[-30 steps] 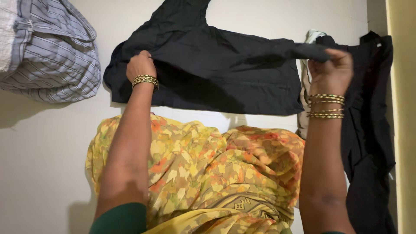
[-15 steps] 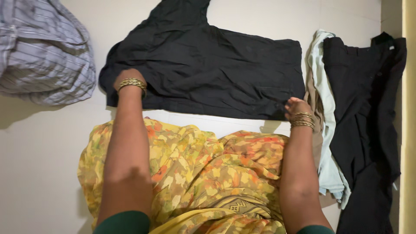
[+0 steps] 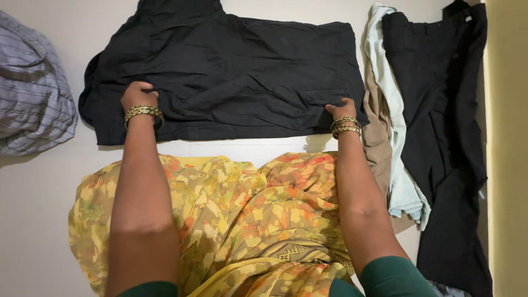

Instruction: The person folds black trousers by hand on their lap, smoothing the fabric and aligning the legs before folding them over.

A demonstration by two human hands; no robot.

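Two hands press on the black shirt point(image 3: 231, 71), spread flat on the pale floor point(image 3: 38, 209) beyond the floral lap cloth point(image 3: 236, 214). Left hand point(image 3: 137, 94) and right hand point(image 3: 342, 108) pinch folds; smoothing outward evenly should flatten creases.

A pale smooth floor point(image 3: 38, 220) carries a flattened black cloth garment point(image 3: 231, 71), a crumpled grey striped shirt point(image 3: 30, 104), and a stack of dark, beige and pale-green clothes point(image 3: 434, 110).
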